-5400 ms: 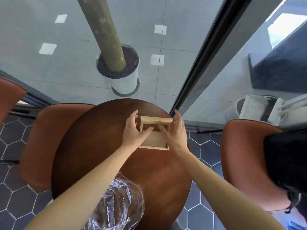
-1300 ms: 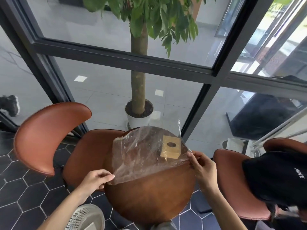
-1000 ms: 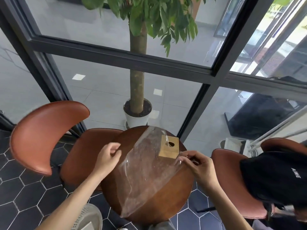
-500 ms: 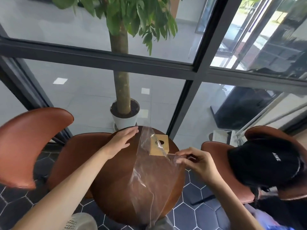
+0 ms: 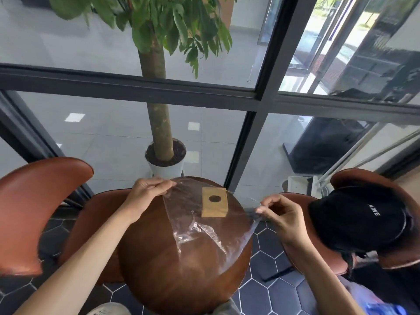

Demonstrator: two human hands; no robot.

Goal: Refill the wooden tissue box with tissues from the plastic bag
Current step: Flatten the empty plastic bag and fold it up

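The wooden tissue box (image 5: 214, 205) was positioned on the far part of the round wooden table (image 5: 159, 258), with the round opening in its top face directed upward. The box was seen through the clear plastic bag (image 5: 204, 226), which was held spread out above the table. The bag's left upper edge was pinched between the thumb and fingers of the left hand (image 5: 145, 194). The right edge was pinched by the fingertips of the right hand (image 5: 280, 214). Brown chairs (image 5: 34, 212) were located on both sides of the table. A black cap (image 5: 356, 219) was resting on the right-hand chair. A potted tree (image 5: 159, 123) was visible behind the glass.
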